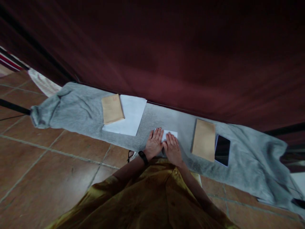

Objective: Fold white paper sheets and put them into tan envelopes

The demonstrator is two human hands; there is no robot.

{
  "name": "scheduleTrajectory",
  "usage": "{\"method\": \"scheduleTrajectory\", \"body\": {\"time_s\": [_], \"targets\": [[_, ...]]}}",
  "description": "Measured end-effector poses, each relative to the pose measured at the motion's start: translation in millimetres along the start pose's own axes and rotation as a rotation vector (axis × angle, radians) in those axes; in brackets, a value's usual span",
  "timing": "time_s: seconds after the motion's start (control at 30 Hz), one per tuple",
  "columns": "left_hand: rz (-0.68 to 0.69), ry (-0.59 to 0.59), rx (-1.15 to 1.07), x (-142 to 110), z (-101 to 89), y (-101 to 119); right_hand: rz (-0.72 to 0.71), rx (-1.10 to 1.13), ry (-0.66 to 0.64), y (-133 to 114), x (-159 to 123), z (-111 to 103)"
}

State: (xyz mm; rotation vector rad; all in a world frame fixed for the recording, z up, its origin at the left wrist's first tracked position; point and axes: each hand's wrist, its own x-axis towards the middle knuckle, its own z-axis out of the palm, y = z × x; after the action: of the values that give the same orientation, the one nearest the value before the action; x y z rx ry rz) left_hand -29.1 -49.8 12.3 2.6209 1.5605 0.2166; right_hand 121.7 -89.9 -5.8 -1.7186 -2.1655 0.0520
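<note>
A small piece of white paper [165, 136], perhaps folded, lies on the grey cloth [152, 116] in front of me. My left hand [154, 143] rests flat over its left part, fingers stretched out. Over the right part my right hand [172, 147] also lies flat, fingers pointing away from me. The two thumbs are close together. Much of the paper is hidden under the hands. Left of them lie larger white sheets [133, 116], partly covered by a stack of brown envelopes [112, 109].
To the right lies another brown stack [204, 140], with a phone [222, 150] beside it, dark screen up. A dark red curtain [166, 63] rises along the cloth's far edge. Tiled floor [59, 171] shows below the near edge.
</note>
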Motion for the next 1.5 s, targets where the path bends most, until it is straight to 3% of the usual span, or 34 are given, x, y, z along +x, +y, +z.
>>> {"method": "scheduleTrajectory", "body": {"time_s": [0.27,0.77,1.3,1.5], "targets": [[-0.005,0.015,-0.018,0,3.5,0,0.031,-0.045,0.064,5,-7,4],[0.03,0.052,-0.027,-1,5.9,-6,0.058,-0.051,0.072,10,-8,5],[-0.126,0.105,-0.009,-13,-1.2,-25,0.134,-0.105,0.113,19,-12,2],[-0.09,0.13,-0.027,-6,-6.7,-3,0.141,-0.117,0.098,18,-11,0]]}}
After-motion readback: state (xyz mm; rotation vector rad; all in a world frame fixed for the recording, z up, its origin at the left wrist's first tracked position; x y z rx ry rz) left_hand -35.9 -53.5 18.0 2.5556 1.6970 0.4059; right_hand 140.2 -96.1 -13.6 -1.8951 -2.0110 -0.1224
